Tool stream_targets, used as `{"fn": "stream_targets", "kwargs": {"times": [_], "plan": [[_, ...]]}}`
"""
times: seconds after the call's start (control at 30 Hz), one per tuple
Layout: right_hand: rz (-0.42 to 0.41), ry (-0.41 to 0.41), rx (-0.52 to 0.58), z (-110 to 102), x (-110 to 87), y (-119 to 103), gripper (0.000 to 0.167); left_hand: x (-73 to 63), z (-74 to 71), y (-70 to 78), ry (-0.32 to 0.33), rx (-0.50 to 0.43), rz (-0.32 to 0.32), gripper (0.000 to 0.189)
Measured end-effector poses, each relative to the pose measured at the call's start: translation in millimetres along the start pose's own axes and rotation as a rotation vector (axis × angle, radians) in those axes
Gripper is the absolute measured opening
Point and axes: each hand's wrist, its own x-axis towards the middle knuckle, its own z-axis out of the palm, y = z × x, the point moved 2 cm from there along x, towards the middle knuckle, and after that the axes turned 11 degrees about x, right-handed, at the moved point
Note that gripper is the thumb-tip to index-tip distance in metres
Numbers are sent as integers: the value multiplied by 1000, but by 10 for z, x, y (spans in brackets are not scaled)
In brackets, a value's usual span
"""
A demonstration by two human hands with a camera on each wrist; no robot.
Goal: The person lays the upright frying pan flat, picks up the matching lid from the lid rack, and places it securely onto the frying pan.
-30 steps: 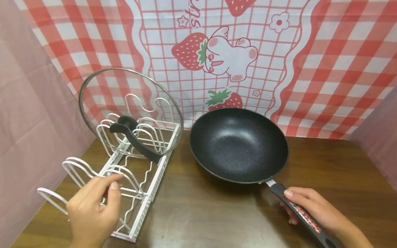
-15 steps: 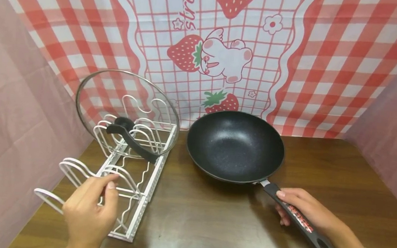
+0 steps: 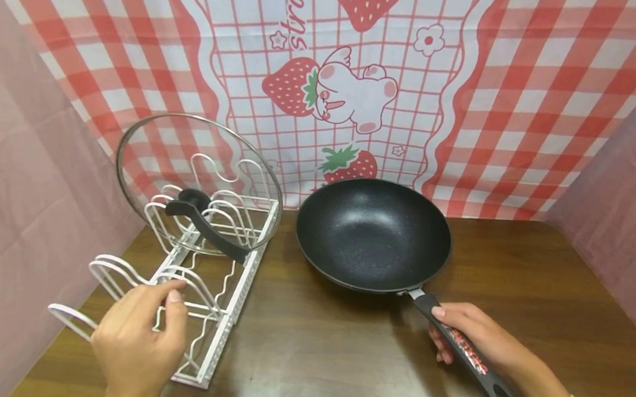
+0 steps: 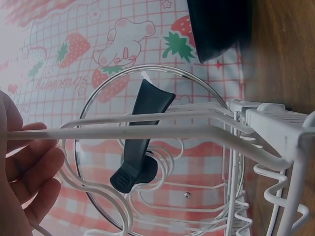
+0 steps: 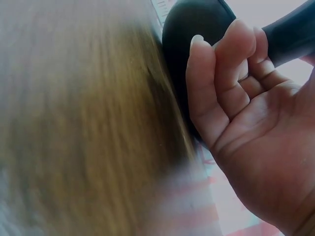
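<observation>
A black wok sits on the table at the centre right, its inside facing up and toward me. My right hand grips its dark handle; in the right wrist view, the fingers curl by the handle. On the left stands a white wire pot rack. My left hand holds one of its near wire loops, and the left wrist view has that wire running into the hand. A glass lid with a black handle leans upright in the rack's far part.
The brown wooden table ends at a red-and-white checked cloth with strawberry prints behind. Pink cloth hangs at the left side, and more at the right. Several white loops stick up along the rack.
The head view has shifted slightly, so everything sits a little further left. Both hands keep their holds, and the lid stays in the rack.
</observation>
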Motion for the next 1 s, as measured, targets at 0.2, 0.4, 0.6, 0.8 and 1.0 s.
{"fn": "stream_targets", "kwargs": {"times": [0.2,0.4,0.6,0.8,1.0], "plan": [[7,7,-2,19,10,0,38,30,-9,53,13,6,11,23],[15,24,-11,35,13,-11,40,63,-13,129,-10,-9,53,24],[30,37,-12,34,2,-8,41,75,-6,226,2,-3,108,26],[14,36,-10,13,1,-26,40,86,22,330,13,-14,148,26],[28,27,16,28,-4,1,40,99,37,407,12,-4,191,26]]}}
